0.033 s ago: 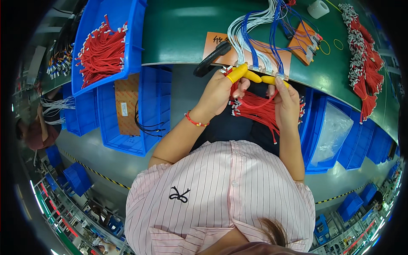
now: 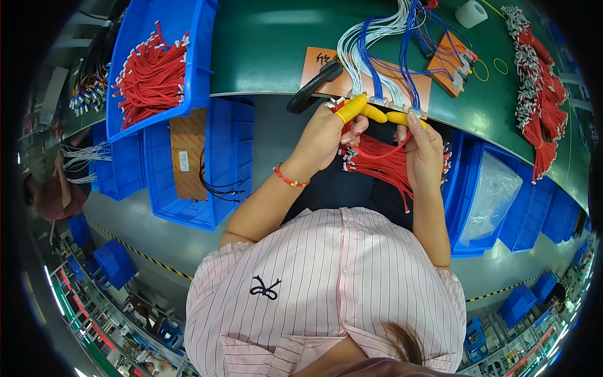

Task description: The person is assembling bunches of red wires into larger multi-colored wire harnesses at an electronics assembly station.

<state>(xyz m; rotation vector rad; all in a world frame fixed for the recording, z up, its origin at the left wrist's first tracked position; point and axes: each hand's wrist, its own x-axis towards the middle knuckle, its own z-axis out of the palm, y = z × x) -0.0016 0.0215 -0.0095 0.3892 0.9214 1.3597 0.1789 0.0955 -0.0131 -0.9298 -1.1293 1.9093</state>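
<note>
My left hand [image 2: 325,137] is closed round red cables with white end plugs, a yellow cot on its thumb and forefinger. My right hand [image 2: 424,149], also with yellow finger cots, pinches the other end of a red cable [image 2: 391,152] that curves between the hands. Both hands are at the table's front edge, just below a row of clear connectors [image 2: 377,100] on white wires [image 2: 352,51] and blue wires [image 2: 407,83]. Fingers hide the cable ends. A bundle of red cables [image 2: 380,168] lies across my lap under the hands.
A blue bin [image 2: 204,63] of red cables stands left on the green table [image 2: 264,44]. By the left hand lies a black-handled tool [image 2: 314,88] on an orange board [image 2: 314,60]. Right are an orange block [image 2: 447,70], a white roll [image 2: 471,14] and hanging red cables [image 2: 539,107]. Blue crates [image 2: 235,163] flank my lap.
</note>
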